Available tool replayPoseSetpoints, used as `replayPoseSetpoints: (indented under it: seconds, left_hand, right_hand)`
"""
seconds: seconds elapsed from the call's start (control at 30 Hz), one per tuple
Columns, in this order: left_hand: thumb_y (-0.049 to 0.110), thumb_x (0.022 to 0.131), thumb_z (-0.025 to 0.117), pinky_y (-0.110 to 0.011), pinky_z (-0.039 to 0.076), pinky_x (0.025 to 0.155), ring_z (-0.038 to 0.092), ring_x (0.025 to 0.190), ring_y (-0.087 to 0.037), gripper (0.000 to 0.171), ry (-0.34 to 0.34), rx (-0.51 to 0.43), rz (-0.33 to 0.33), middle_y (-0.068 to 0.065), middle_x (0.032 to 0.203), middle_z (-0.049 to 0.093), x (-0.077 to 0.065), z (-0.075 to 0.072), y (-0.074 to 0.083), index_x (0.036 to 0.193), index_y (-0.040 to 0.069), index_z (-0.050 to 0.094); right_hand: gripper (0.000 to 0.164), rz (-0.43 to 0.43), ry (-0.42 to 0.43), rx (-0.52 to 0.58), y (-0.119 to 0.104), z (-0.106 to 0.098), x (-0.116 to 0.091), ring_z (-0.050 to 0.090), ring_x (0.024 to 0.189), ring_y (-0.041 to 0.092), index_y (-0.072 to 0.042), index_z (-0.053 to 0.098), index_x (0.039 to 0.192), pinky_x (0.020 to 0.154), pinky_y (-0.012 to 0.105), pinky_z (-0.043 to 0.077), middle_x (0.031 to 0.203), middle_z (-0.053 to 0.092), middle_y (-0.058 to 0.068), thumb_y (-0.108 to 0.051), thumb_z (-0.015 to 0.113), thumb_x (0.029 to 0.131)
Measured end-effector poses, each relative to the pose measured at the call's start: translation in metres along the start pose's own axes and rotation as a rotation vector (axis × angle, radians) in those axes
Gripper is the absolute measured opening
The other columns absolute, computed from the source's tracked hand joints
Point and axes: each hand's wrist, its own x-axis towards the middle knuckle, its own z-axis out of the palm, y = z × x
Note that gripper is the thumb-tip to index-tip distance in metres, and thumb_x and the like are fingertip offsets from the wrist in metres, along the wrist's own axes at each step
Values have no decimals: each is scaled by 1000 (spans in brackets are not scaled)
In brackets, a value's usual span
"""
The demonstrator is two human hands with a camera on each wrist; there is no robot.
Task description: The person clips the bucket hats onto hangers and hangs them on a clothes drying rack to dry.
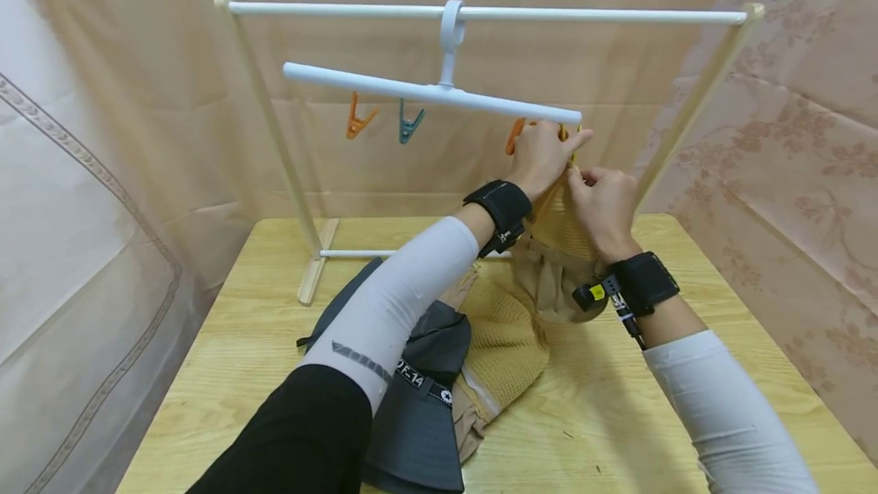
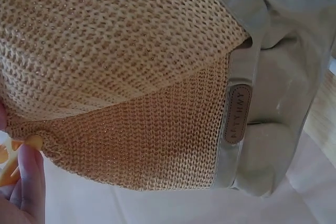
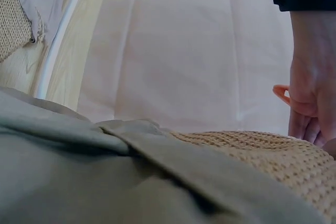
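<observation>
Black sleeve (image 1: pixel 295 433) nearest, below the hanger (image 1: pixel 384 85). Next, on the table (image 1: pixel 617 418) under it, dark hat (image 1: pixel 418 444) partly over knit hat (image 1: pixel 511 338). Beyond, just below the hanger's right end, tan-and-yellow hat (image 1: pixel 559 231), pinched at its top by right hand (image 1: pixel 607 204), close to left hand (image 1: pixel 542 155) at yellow clip (image 1: pixel 564 133), left grip too hidden to judge. Behind the hanger, beige curtain (image 1: pixel 384 174).

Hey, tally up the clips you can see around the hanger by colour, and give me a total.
Orange clips: 2
Teal clip: 1
Yellow clip, partly hidden at the hat: 1
Total visible: 4
</observation>
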Motion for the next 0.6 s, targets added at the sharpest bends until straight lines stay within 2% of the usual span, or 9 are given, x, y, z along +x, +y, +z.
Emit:
replayPoseSetpoints:
  seconds: [0.1,0.17,0.43,0.6]
  left_hand:
    - [58,90,60,-19,13,44,33,45,-9,53,-6,11,7,6,53,32,0,1,-1,57,17,48]
    - [58,89,60,-19,12,45,32,45,-9,53,-2,26,13,6,53,31,0,2,-2,58,17,47]
    - [58,90,59,-20,12,47,31,46,-10,52,-1,52,22,6,54,32,-1,3,-7,59,17,48]
    - [60,89,58,-20,12,47,31,47,-10,52,3,69,24,6,55,32,-3,4,-8,61,17,48]
  right_hand:
    - [27,40,-21,7,0,-1,0,63,60,36,9,75,78,54,13,28,70,70,25,-12,63,90]
    - [27,50,-35,5,0,-1,0,64,62,36,9,76,80,55,12,28,71,70,24,-13,63,90]
    - [30,72,-126,-1,0,-1,0,66,66,38,8,76,86,61,32,41,74,71,24,-18,61,93]
    - [33,99,-171,1,0,-3,0,67,68,35,6,77,89,60,27,41,77,72,23,-22,60,94]
